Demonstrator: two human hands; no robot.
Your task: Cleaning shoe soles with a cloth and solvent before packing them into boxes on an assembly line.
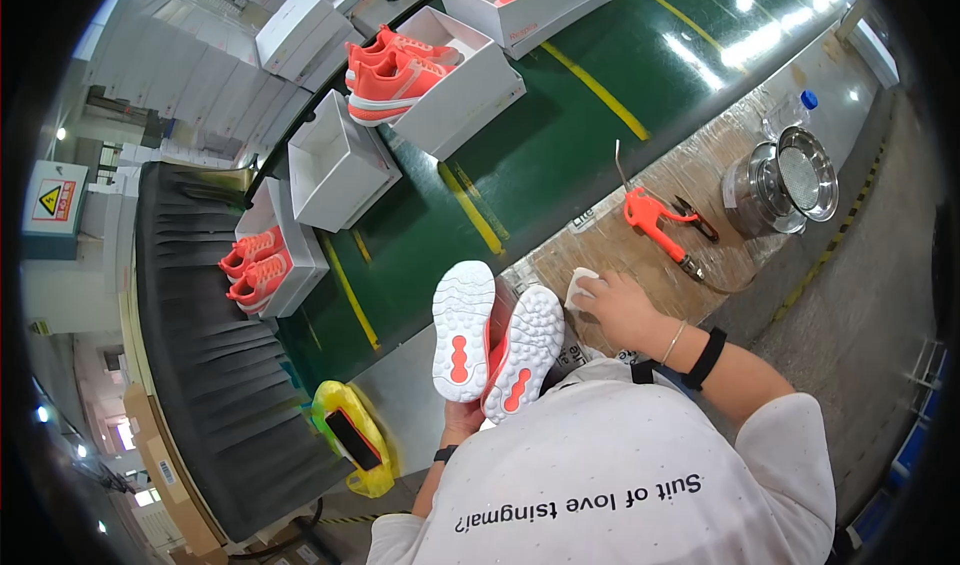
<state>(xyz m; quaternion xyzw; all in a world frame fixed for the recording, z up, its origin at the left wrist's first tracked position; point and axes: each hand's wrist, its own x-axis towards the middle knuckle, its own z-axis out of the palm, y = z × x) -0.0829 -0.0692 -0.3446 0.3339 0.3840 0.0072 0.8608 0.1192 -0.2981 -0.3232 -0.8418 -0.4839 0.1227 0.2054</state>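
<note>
A pair of coral sneakers (pixel 463 315) is held soles toward me, showing white bumpy treads with coral patches. My left hand (pixel 462 418) is closed on them from below at the heel end; most of its fingers are hidden behind the shoes. To their right, my right hand (pixel 622 310) rests over the cardboard-covered worktop, its fingers pressed on a folded white cloth (pixel 578 287). Beyond that hand lies a red air blow gun (pixel 655 227) with a thin bent nozzle, beside small black-handled snips (pixel 697 219).
A green conveyor belt (pixel 560 155) with yellow lines carries white shoe boxes (pixel 470 105), several holding coral sneakers (pixel 395 75). A metal pot (pixel 757 190) and a clear bottle (pixel 790 113) stand at right. A phone (pixel 353 439) lies on a yellow bag (pixel 374 477) at lower left.
</note>
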